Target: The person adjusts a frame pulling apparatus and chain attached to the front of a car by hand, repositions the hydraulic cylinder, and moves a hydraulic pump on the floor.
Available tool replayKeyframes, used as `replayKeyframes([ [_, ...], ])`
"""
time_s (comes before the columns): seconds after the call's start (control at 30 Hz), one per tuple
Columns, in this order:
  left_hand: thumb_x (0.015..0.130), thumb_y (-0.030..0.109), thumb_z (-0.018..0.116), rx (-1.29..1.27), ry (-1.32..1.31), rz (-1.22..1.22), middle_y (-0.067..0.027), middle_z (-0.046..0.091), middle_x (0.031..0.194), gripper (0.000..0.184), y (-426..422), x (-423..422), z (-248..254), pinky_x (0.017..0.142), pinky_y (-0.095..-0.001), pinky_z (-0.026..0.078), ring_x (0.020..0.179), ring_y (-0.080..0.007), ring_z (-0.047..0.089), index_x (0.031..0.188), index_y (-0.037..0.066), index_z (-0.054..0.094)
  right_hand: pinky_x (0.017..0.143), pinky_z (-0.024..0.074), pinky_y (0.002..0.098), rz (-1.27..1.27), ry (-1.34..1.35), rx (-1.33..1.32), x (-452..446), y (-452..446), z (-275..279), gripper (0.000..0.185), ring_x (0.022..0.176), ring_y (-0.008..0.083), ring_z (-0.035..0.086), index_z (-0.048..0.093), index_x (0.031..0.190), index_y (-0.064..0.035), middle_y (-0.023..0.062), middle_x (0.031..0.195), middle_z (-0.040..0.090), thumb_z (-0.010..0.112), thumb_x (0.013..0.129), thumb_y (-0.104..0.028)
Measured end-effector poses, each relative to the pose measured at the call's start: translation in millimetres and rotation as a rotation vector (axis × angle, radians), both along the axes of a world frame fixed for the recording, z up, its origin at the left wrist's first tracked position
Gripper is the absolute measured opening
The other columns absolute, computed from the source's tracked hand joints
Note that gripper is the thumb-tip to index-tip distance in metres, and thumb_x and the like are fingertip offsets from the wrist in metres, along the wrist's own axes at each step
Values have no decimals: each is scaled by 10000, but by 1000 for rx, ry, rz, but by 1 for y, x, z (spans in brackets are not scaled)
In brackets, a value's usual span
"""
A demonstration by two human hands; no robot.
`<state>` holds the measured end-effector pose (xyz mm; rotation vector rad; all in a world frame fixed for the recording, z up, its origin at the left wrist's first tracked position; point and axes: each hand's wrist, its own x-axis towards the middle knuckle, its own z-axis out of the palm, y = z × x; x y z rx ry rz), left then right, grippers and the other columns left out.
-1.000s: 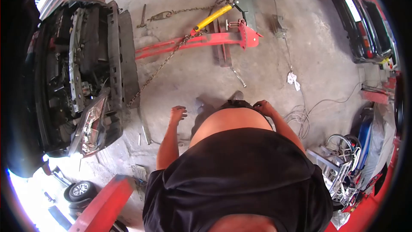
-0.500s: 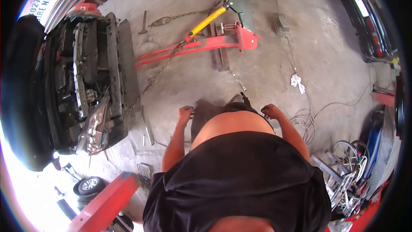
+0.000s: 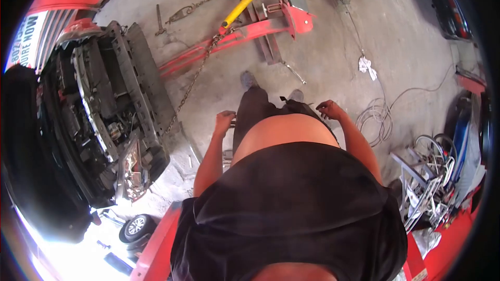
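Black trousers (image 3: 252, 112): one pair, lying between the hands at the centre of the view; cloth, so probably light and soft, best taken by the waistband.
Left hand (image 3: 224, 120): one, hanging just off centre at 9 o'clock, close beside the trousers; its fingers are curling inward and I cannot tell whether its grip is holding anything.
Right hand (image 3: 331, 110): one, hanging at 3 o'clock by the other hip; its fingers are bending loosely, the grip looking released, nothing showing in it.
Chain (image 3: 196, 79): one run slanting at 10 to 11 o'clock, between the stripped car front (image 3: 104, 104) and the one red beam (image 3: 250, 32); it is looking heavy, limp along its length yet hard in each link, so the middle of the run would be the safer hold.
Coil (image 3: 389, 119): one, lying on the floor at 3 o'clock beyond the right hand; probably light, springy and prone to tangling, so its loops would be wanting to be gathered together.
White cloth (image 3: 367, 67): one, crumpling at 2 o'clock.
Yellow cylinder (image 3: 244, 5): one, slanting at 12 o'clock.
Shoes (image 3: 249, 79): two, the left pointing to 12 o'clock, the right showing at 2.
Headlamp (image 3: 133, 174): one showing, at 8 o'clock, likely fragile.
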<state>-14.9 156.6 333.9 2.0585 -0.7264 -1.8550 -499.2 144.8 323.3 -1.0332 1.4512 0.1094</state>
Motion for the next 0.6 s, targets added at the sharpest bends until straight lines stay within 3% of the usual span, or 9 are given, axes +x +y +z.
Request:
replayKeyframes([
  [0.1, 864, 134, 561, 40, 38, -57, -141, 670, 1007, 306, -39, 34, -22, 652, -349, 545, 765, -255, 682, 1126, -16, 612, 556, 531, 303, -1, -73, -95, 34, -13, 17, 236, 584, 172, 660, 688, 1006, -8, 124, 689, 677, 585, 838, -138],
  [0.3, 866, 159, 569, 31, 92, -92, -148, 663, 1042, 335, -127, 85, -45, 648, -357, 547, 783, -281, 693, 1156, -8, 592, 651, 535, 352, 57, 70, -273, 85, -30, 37, 252, 665, 225, 681, 687, 1026, -27, 158, 835, 699, 578, 820, -123],
  [0.4, 869, 156, 566, -34, 112, -119, -154, 662, 1047, 335, -163, 98, -49, 656, -358, 547, 802, -284, 692, 1159, -8, 590, 723, 529, 345, 10, 137, -236, 98, -32, 50, 255, 769, 234, 680, 705, 999, -29, 166, 831, 700, 587, 807, -149],
  [0.5, 873, 152, 563, -46, 137, -124, -159, 662, 1044, 329, -188, 102, -52, 661, -357, 546, 816, -288, 691, 1158, -11, 590, 680, 536, 340, -96, 136, -190, 110, -36, 74, 253, 702, 214, 683, 702, 993, -21, 155, 802, 698, 573, 816, -148],
  [0.6, 821, 130, 590, -60, 138, -101, -139, 670, 960, 317, -197, 98, -59, 588, -336, 532, 721, -258, 685, 1101, -15, 621, 671, 539, 331, -165, 156, -130, 116, -33, 84, 255, 681, 200, 684, 706, 980, -18, 152, 788, 696, 567, 814, -153],
])
